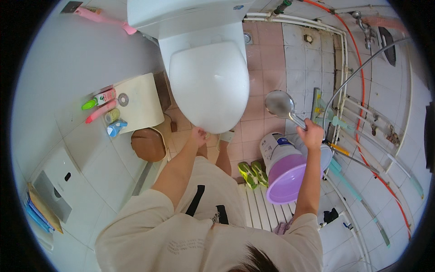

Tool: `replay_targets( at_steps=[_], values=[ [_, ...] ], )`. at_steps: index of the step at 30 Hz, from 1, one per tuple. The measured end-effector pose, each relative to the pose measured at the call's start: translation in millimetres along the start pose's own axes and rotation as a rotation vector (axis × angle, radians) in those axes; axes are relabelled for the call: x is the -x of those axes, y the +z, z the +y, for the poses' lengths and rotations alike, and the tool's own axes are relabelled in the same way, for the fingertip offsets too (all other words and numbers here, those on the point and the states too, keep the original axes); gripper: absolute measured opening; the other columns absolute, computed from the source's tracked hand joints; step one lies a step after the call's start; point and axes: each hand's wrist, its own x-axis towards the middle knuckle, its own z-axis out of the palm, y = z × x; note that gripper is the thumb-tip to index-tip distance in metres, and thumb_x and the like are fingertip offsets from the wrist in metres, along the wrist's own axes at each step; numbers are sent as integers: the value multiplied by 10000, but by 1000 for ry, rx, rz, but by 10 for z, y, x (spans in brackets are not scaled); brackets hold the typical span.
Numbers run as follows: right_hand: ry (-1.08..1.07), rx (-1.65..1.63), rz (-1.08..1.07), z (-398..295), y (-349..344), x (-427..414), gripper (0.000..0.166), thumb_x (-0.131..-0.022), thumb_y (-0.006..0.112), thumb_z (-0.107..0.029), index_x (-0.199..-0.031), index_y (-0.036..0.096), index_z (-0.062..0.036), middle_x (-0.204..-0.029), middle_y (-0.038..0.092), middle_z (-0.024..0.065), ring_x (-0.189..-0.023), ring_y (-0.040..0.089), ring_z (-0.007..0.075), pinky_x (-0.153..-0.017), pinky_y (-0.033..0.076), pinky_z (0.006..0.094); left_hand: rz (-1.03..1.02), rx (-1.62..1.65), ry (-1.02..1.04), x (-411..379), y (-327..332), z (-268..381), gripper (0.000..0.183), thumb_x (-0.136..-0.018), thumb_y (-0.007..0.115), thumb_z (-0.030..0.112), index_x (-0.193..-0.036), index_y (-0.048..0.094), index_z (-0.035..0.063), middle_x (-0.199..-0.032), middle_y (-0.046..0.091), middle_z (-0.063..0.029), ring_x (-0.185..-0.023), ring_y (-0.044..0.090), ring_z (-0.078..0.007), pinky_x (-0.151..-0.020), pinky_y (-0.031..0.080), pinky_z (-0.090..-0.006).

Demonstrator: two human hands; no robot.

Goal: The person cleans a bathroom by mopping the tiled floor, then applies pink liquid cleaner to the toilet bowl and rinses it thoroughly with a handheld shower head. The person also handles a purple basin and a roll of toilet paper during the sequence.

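Note:
My right hand (311,133) grips the handle of a chrome handheld shower head (280,104), whose round head points toward the toilet. From behind that hand a grey shower hose (352,76) arcs up to the right wall. My left hand (199,136) is at the front edge of the white toilet lid (210,85), with its fingers curled. Whether it touches the lid or pinches something small cannot be made out. The lid lies down over the bowl, and the white cistern (183,15) rises behind it.
A purple basin (283,190) leans against a white bucket (275,149) beside yellow-green shoes (251,174). Mops and an orange hose (361,74) line the right wall. Left are a cream cabinet (142,105) with several bottles and a brown-lidded bin (148,144). A floor drain (247,38) lies beside the toilet.

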Motion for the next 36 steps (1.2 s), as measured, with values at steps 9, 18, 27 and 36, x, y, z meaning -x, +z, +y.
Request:
replay_targets(
  at_steps=[9, 18, 27, 36],
  values=[
    [-81, 2, 11, 2, 22, 13, 268, -642, 670, -261, -695, 482, -78, -586, 521, 85, -545, 548, 293, -492, 417, 389, 5, 18, -41, 8, -41, 62, 186, -697, 526, 167, -861, 470, 98, -781, 487, -56, -862, 483, -230, -826, 401, -527],
    [-29, -39, 80, -39, -71, 223, 268, -626, 670, -263, -676, 486, -75, -579, 522, 82, -539, 548, 290, -490, 421, 390, -285, -153, 234, 2021, 325, 484, 305, -846, 540, 220, -1105, 483, 69, -1054, 542, -71, -995, 521, -205, -799, 463, -375],
    [-148, -194, 171, -370, -244, 571, 197, -625, 653, -247, -646, 520, -102, -562, 529, 80, -508, 541, 280, -468, 426, 388, -549, 284, 389, 3040, 1893, 2616, 199, -858, 581, 218, -904, 570, 25, -834, 643, -100, -760, 632, -195, -697, 536, -312],
    [-575, -261, -45, -1575, -219, 629, 283, -658, 662, -348, -794, 546, -128, -615, 558, 60, -588, 592, 269, -515, 467, 392, -492, -42, 547, 3514, 2763, 2971, 448, -917, 415, 362, -1118, 438, -38, -1173, 518, -219, -1060, 546, -320, -884, 471, -435]
  ],
)
